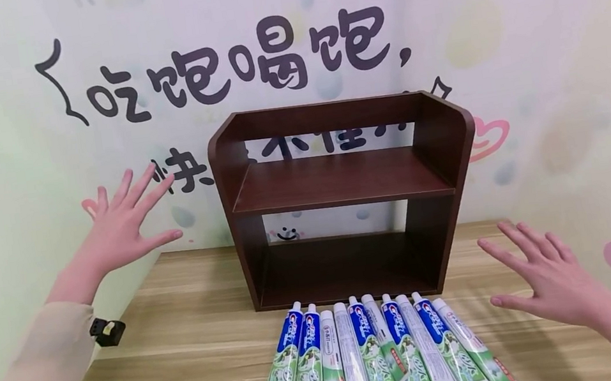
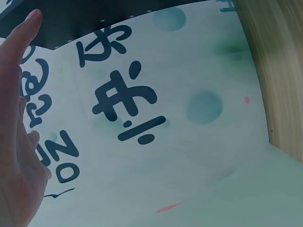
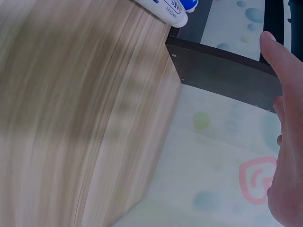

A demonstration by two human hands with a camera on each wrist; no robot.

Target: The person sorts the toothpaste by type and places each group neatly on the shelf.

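Observation:
My left hand (image 1: pixel 125 227) is raised to the left of a dark brown two-tier shelf (image 1: pixel 342 202), fingers spread and holding nothing. On the other side, my right hand (image 1: pixel 549 277) hovers over the table's right part, its fingers also apart and nothing in them. Several toothpaste tubes lie in a fanned row before the shelf, caps toward it. Some are blue and green, such as the leftmost tube (image 1: pixel 284 360); others are white and green, such as the rightmost tube (image 1: pixel 479 348). In the right wrist view, a white tube (image 3: pixel 165 10) shows by the shelf's corner.
The wood-grain table (image 1: pixel 178 368) meets a pale wall (image 1: pixel 547 88) with large black characters and coloured spots. Close to that wall the shelf stands upright, with an open back and two levels. A small black device (image 1: pixel 108 331) is strapped at my left wrist.

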